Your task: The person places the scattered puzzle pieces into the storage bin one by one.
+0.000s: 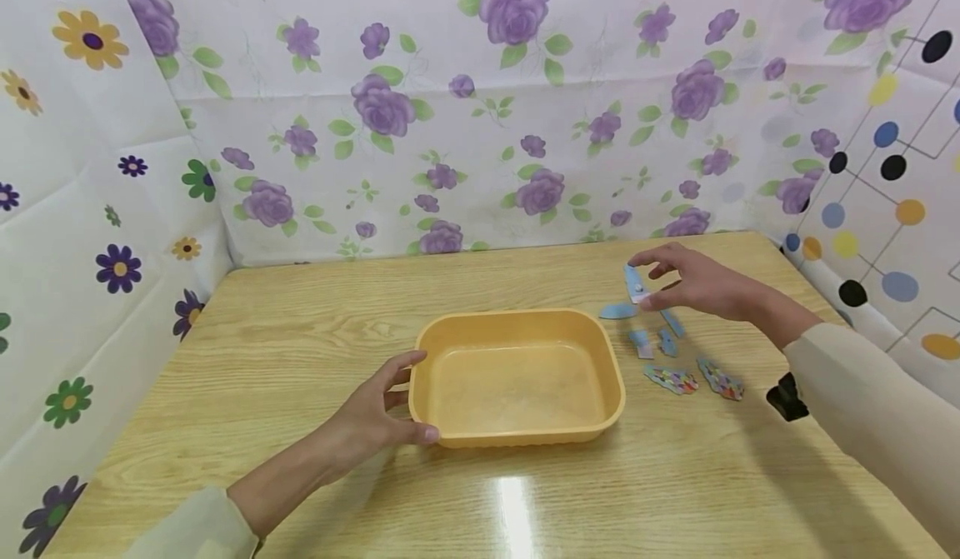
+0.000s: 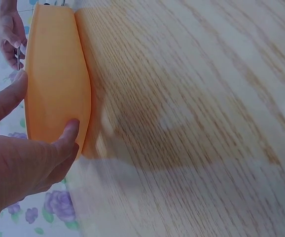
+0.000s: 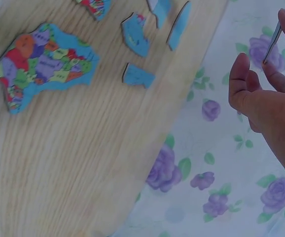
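With the left hand (image 1: pixel 377 413), gripping a yellow rectangular plastic basin (image 1: pixel 517 441) on the wood-grain table (image 1: pixel 337 317); with the right hand (image 1: pixel 697 282), pinching a flat pale-blue puzzle piece (image 1: pixel 633 277) near the basin's far right corner.

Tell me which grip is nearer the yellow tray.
Left: left grip holds the yellow tray at its left end; right grip is apart, beyond its far right corner.

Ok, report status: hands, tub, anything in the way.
Left hand grips tub at its left end. Right hand pinches blue piece. Other pieces lie right of tub; nothing seen blocking.
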Demonstrator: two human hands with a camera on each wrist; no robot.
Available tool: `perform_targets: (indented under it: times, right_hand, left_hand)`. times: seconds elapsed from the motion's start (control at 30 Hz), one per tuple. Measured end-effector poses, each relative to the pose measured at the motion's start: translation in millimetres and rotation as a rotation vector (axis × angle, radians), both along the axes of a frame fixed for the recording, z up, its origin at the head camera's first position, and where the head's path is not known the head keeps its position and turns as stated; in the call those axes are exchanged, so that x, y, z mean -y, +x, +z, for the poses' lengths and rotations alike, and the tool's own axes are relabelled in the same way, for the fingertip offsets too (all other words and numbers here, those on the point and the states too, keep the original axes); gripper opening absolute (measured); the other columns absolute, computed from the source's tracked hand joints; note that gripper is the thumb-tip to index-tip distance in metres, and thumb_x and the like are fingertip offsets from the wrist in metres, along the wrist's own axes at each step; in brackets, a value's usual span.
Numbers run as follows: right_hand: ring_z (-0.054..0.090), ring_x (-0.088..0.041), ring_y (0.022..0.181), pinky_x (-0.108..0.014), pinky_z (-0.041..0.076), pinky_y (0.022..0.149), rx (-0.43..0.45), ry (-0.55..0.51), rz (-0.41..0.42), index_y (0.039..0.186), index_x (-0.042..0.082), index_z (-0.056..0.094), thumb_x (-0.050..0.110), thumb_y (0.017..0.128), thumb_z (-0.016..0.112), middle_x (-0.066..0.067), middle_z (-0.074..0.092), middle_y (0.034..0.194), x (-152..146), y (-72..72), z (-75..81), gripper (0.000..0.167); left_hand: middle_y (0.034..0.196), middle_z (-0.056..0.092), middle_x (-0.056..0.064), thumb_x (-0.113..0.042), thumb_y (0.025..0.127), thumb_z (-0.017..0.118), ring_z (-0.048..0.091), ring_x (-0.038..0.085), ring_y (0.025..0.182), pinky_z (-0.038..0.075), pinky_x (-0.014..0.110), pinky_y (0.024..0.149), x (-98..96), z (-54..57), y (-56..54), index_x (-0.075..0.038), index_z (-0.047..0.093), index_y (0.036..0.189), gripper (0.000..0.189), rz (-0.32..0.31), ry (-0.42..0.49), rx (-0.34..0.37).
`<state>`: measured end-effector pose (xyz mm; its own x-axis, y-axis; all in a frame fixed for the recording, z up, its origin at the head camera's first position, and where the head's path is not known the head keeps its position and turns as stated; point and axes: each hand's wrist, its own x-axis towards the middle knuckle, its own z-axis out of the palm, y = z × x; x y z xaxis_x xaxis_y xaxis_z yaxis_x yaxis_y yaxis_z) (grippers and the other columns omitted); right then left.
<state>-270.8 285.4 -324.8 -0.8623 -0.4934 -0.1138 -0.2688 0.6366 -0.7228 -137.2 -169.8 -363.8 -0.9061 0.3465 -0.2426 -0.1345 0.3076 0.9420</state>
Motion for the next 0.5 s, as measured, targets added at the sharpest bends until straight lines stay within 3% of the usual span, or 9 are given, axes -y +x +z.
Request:
perform_targets:
  times: [0.5]
  right_hand:
    - [0.034, -0.039, 0.131, -0.052, 0.045, 0.099, 0.012, -0.039, 0.070, 0.143, 0.013, 0.040, 0.030, 0.085, 0.075, -0.015, 0.027, 0.146, 33, -0.6, 12.5, 0.070]
  left_hand:
    - [0.150, 0.026, 0.020, -0.017, 0.073, 0.086, 0.036, 0.043, 0.132, 0.051, 0.047, 0.093, -0.8, 1.6, 0.3, -0.019, 0.025, 0.151, 0.099, 0.000, 0.003, 0.008]
